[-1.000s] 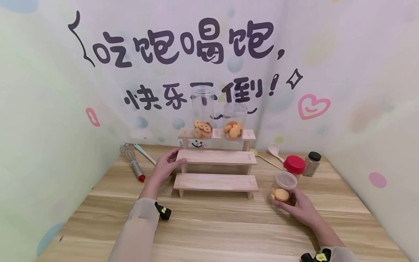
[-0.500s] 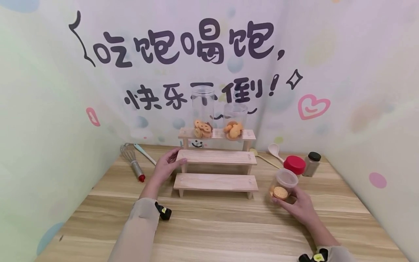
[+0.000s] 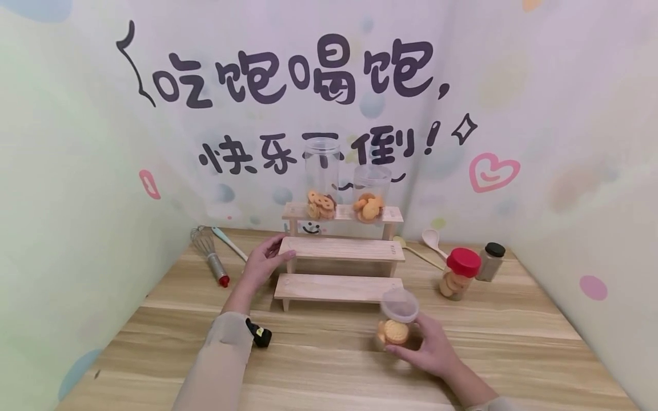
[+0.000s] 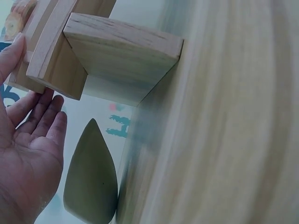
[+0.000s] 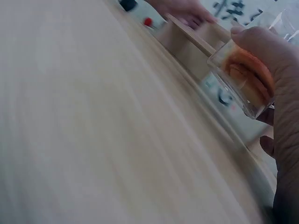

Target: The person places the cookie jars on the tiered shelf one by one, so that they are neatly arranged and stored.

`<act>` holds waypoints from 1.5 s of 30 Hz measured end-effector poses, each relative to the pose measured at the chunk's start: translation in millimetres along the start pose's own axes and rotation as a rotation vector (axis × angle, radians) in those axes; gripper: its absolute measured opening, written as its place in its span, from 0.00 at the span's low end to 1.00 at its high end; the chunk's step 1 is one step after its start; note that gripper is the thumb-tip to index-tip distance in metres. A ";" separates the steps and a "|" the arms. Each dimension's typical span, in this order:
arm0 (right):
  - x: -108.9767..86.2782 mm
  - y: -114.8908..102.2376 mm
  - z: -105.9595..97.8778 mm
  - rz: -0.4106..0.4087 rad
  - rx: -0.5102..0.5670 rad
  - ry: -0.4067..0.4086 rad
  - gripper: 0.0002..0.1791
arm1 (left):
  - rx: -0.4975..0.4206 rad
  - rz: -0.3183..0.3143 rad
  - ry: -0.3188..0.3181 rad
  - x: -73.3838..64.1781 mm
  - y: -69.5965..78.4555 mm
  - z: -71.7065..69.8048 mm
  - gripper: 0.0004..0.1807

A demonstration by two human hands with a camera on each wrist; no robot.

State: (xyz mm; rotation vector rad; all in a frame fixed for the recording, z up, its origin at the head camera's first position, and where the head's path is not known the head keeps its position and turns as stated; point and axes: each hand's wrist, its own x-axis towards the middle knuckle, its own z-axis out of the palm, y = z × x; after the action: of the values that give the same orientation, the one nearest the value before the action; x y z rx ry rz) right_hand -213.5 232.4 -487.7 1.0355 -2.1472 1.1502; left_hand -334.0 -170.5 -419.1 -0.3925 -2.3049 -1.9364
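My right hand [image 3: 434, 349] grips a small clear jar [image 3: 386, 315] with round sandwich biscuits [image 3: 397, 331] inside. It is held above the table, in front of the right end of the three-step wooden stand [image 3: 341, 249]. In the right wrist view the jar [image 5: 224, 86] is raised off the tabletop, thumb across its side. My left hand [image 3: 264, 264] holds the left end of the middle step, thumb on top. Seen from the left wrist, its fingers [image 4: 51, 116] reach around the step's end. A tall jar [image 3: 322, 177] and a shorter jar [image 3: 372, 185], both with biscuits, stand on the top step.
Right of the stand are a red-lidded biscuit jar [image 3: 460, 274], a black-capped bottle [image 3: 490, 262], a white spoon [image 3: 434, 242] and a yellowish spoon [image 3: 421, 252]. A whisk [image 3: 212, 257] and a light-blue handled utensil [image 3: 228, 244] lie to the left. A patterned wall backs the table.
My right hand has carried the biscuit jar leftward and nearer, away from the red-lidded jar, which shows more fully now. The left hand stays on the step. The head view has shifted slightly.
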 end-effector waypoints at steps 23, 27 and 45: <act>94.0 -34.8 141.2 -0.084 0.280 -0.236 0.39 | 0.004 0.049 0.024 1.7 -10.9 3.0 0.39; 96.6 -34.0 145.0 -0.100 0.277 -0.209 0.38 | 0.005 0.043 0.009 -6.7 7.9 3.9 0.36; 143.4 -32.5 116.1 -0.222 0.022 0.251 0.43 | 0.014 0.042 0.027 0.8 -9.8 -1.1 0.40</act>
State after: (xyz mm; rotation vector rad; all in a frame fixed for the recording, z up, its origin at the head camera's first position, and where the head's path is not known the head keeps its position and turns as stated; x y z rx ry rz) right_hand -279.9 66.3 -432.1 1.0485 -1.7817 1.1334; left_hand -337.5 -173.0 -428.0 -0.4074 -2.2739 -1.8928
